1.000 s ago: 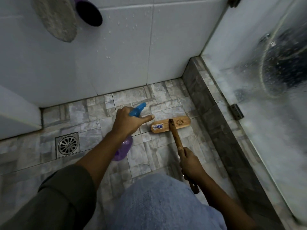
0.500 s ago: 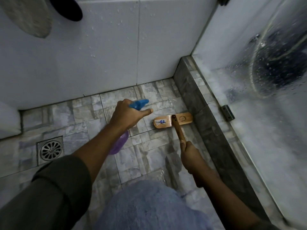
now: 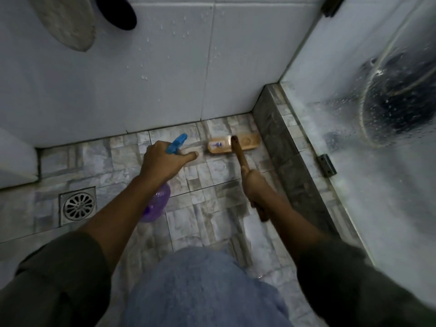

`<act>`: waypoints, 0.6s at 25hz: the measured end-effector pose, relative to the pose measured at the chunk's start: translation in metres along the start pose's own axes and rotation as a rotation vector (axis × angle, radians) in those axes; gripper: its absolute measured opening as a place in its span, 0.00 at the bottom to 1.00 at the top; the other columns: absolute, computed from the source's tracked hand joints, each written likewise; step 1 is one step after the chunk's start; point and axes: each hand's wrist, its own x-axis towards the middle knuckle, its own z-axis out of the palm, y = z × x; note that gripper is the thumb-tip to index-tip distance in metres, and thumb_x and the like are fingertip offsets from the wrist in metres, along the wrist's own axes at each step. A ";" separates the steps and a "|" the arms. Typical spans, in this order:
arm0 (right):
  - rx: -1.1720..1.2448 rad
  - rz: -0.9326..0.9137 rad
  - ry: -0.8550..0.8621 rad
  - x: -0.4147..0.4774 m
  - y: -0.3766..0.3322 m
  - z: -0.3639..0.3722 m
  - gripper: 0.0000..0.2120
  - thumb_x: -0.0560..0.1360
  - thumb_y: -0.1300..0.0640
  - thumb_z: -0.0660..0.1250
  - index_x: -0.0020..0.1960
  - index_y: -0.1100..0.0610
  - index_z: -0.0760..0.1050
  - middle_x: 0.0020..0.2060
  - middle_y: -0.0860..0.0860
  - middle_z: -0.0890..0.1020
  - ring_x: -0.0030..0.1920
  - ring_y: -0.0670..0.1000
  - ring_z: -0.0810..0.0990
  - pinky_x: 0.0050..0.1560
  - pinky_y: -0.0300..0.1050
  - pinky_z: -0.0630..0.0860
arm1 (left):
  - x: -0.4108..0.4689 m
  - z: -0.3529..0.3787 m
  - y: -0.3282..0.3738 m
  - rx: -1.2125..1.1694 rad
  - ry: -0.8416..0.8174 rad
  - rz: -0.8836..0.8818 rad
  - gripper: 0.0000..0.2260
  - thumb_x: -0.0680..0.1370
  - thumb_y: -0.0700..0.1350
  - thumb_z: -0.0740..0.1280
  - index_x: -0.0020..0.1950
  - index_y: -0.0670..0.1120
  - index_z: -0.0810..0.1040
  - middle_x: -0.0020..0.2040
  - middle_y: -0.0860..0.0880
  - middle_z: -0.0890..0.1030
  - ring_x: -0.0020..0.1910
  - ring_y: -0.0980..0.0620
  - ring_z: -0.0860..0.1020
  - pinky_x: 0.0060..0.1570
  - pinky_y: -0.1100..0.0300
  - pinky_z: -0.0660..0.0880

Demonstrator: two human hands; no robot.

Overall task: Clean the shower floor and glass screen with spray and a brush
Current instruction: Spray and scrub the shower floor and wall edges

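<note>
My left hand [image 3: 162, 161] grips a spray bottle [image 3: 157, 204] with a purple body and a blue trigger head, its nozzle pointing toward the far wall. My right hand [image 3: 253, 185] is closed around the wooden handle of a long brush. The brush's wooden head [image 3: 233, 143] lies flat on the grey stone-tile shower floor [image 3: 207, 175], right in the far corner where the white wall meets the dark curb. The glass screen [image 3: 377, 142] rises on the right, wet and foggy with droplets.
A square metal drain [image 3: 77, 206] sits in the floor at left. A raised grey tiled curb [image 3: 290, 156] runs under the glass, with a metal hinge [image 3: 326, 165] on it. A pale oval object [image 3: 68, 22] and a dark round one [image 3: 118, 11] hang on the white wall.
The brush head has slid away from me across the tiles into the far corner by the curb. My left hand with the spray bottle has moved forward too.
</note>
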 end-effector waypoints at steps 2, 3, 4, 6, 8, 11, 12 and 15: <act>-0.010 0.037 -0.098 -0.050 0.031 0.016 0.20 0.85 0.41 0.50 0.60 0.56 0.69 0.47 0.57 0.79 0.40 0.57 0.80 0.29 0.50 0.76 | -0.006 -0.005 -0.008 0.000 -0.004 -0.043 0.24 0.69 0.61 0.76 0.38 0.39 0.80 0.32 0.46 0.80 0.31 0.49 0.78 0.35 0.58 0.73; -0.014 0.052 -0.097 -0.056 0.031 0.018 0.20 0.85 0.41 0.49 0.59 0.55 0.69 0.46 0.56 0.79 0.39 0.56 0.79 0.28 0.49 0.75 | -0.008 -0.007 -0.012 -0.004 -0.003 -0.063 0.23 0.70 0.60 0.76 0.38 0.39 0.79 0.31 0.46 0.80 0.31 0.49 0.78 0.35 0.58 0.73; -0.041 0.033 -0.085 -0.047 0.021 0.016 0.20 0.85 0.41 0.49 0.60 0.55 0.69 0.46 0.57 0.79 0.37 0.55 0.78 0.27 0.48 0.74 | -0.011 -0.010 -0.016 -0.017 0.004 -0.085 0.23 0.70 0.60 0.77 0.38 0.39 0.80 0.32 0.45 0.80 0.31 0.48 0.79 0.35 0.56 0.75; -0.072 -0.021 -0.048 -0.008 -0.014 0.010 0.19 0.85 0.44 0.49 0.62 0.57 0.70 0.45 0.58 0.79 0.35 0.56 0.76 0.27 0.47 0.73 | -0.014 -0.017 -0.023 -0.072 0.019 -0.141 0.23 0.69 0.60 0.77 0.41 0.38 0.81 0.34 0.44 0.83 0.31 0.46 0.81 0.37 0.52 0.81; 0.001 -0.052 -0.002 0.021 -0.054 0.001 0.20 0.85 0.44 0.49 0.63 0.57 0.70 0.42 0.58 0.77 0.34 0.55 0.74 0.29 0.47 0.73 | -0.016 -0.026 -0.032 -0.135 0.030 -0.175 0.22 0.70 0.59 0.77 0.45 0.39 0.81 0.37 0.43 0.85 0.32 0.45 0.82 0.37 0.50 0.82; 0.010 -0.057 -0.024 0.006 -0.053 0.019 0.18 0.86 0.44 0.49 0.55 0.57 0.70 0.42 0.60 0.78 0.32 0.53 0.73 0.24 0.42 0.72 | -0.030 -0.040 -0.051 -0.185 0.093 -0.190 0.20 0.70 0.58 0.76 0.43 0.41 0.82 0.38 0.43 0.85 0.32 0.47 0.81 0.38 0.49 0.82; -0.030 -0.069 -0.067 -0.020 -0.035 0.030 0.17 0.86 0.46 0.50 0.52 0.56 0.69 0.43 0.60 0.78 0.32 0.52 0.73 0.20 0.39 0.70 | -0.037 -0.046 -0.057 -0.199 0.113 -0.205 0.19 0.71 0.57 0.76 0.42 0.41 0.82 0.38 0.43 0.85 0.32 0.47 0.81 0.38 0.49 0.82; -0.055 -0.046 -0.178 -0.096 0.023 0.051 0.19 0.85 0.41 0.49 0.54 0.55 0.67 0.41 0.55 0.77 0.33 0.54 0.76 0.20 0.41 0.70 | -0.055 -0.052 -0.067 -0.214 0.081 -0.268 0.18 0.72 0.56 0.76 0.42 0.39 0.83 0.36 0.44 0.85 0.29 0.49 0.80 0.36 0.53 0.79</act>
